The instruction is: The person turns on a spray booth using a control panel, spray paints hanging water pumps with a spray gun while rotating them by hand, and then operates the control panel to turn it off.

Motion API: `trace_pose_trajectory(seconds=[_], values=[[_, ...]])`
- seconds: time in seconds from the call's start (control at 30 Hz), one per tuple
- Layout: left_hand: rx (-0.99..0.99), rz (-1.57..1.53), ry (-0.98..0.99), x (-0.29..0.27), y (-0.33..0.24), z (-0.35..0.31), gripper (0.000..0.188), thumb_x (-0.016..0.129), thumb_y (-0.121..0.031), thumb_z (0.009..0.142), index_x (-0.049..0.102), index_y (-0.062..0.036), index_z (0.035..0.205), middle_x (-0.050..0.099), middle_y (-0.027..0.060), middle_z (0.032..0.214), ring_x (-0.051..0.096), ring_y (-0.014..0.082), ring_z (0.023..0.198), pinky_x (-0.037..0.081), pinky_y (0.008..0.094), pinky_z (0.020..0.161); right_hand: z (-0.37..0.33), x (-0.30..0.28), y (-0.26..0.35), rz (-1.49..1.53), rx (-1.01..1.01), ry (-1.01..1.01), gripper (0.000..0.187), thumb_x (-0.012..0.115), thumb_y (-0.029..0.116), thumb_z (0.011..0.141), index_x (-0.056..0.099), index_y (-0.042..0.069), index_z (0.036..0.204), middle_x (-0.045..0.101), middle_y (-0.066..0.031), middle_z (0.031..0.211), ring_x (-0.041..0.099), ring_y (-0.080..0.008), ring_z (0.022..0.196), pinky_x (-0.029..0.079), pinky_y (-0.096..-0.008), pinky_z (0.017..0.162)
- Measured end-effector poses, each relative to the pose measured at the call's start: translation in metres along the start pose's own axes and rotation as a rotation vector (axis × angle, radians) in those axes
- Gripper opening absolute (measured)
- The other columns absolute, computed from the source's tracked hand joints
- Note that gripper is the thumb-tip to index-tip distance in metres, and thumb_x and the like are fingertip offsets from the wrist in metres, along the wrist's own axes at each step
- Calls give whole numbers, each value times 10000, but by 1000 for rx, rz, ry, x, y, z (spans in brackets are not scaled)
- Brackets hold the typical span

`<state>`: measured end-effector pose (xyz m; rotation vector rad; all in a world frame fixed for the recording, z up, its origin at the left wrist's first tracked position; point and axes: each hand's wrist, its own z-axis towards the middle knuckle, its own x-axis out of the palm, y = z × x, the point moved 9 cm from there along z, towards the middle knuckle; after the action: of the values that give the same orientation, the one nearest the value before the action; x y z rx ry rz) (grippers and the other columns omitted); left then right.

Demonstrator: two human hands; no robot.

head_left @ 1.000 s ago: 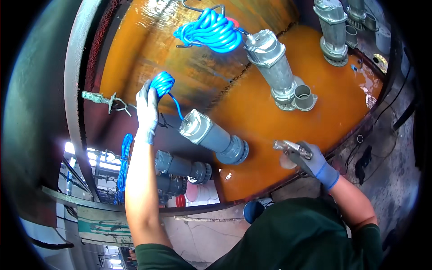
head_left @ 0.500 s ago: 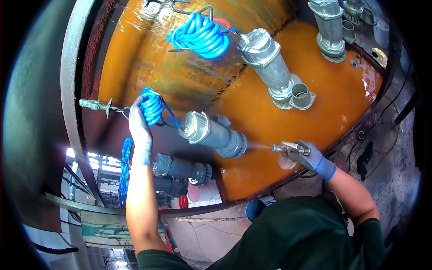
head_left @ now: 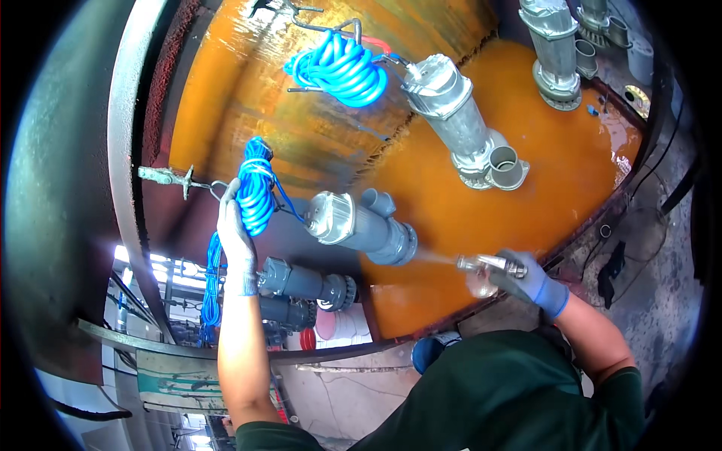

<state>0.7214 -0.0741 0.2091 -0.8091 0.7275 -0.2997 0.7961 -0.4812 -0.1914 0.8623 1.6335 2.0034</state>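
Observation:
My gloved right hand (head_left: 532, 282) is wrapped around a metal spray gun (head_left: 492, 264) with a clear cup under it. A pale mist streams leftward from its nozzle to the flanged base of a grey submersible pump (head_left: 361, 229). That pump hangs tilted, with its short outlet pipe (head_left: 377, 201) showing on the far side. My gloved left hand (head_left: 237, 229) grips the edge of a bundled blue cable (head_left: 257, 192) that runs to the pump's top. Beside its fingertips, a metal hook (head_left: 218, 188) hangs from a rusty-green bar (head_left: 165, 176). The left palm's contact is partly hidden.
An orange-coated curved wall and floor (head_left: 481, 225) lie behind the pump. Another silver pump (head_left: 451, 113) hangs beyond with a blue cable coil (head_left: 338, 69); a further one (head_left: 553, 52) stands at far right. Darker grey pumps (head_left: 304, 284) hang near my left forearm. A blue bucket (head_left: 429, 353) is close by.
The blue cable bundle and hanging pump have turned, so the outlet pipe shows more fully. My right hand still sprays at the base. The whole view has shifted slightly.

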Motion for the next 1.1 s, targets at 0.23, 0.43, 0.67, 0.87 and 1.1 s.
trace_pose_trajectory(seconds=[0.23,0.43,0.67,0.87,1.1], values=[[112,162,87,0,0,-5,503,417,-297,1160,566,29,1513,607,133,1463,586,203,1299,440,350,1145,-7,-10,0,181,49,-141,221,821,161,917,708,27,1050,681,-84,806,605,-109,701,506,-322,658],[266,188,158,5,-10,-12,539,421,-349,1165,555,30,1525,613,105,1438,592,178,1260,449,333,1120,-6,5,23,170,79,-33,215,812,169,923,714,17,1039,668,-32,776,634,-76,712,504,-306,623],[125,169,139,-8,4,-8,535,392,-350,1174,557,21,1523,619,117,1440,601,178,1262,454,332,1124,-3,28,45,-143,-230,129,235,821,203,943,718,29,1062,695,-118,820,688,-179,726,552,-336,688],[255,250,171,4,-19,-26,577,381,-376,1153,552,57,1494,619,168,1461,594,251,1336,403,400,1204,12,2,29,277,10,-176,229,762,166,977,696,9,1131,662,4,872,611,-69,783,502,-267,691],[89,135,111,-43,-3,-23,631,378,-426,1132,577,69,1468,615,204,1483,585,290,1372,393,421,1217,7,7,37,-27,28,-70,227,763,189,944,688,2,1049,716,-108,894,646,-140,777,531,-334,730]])
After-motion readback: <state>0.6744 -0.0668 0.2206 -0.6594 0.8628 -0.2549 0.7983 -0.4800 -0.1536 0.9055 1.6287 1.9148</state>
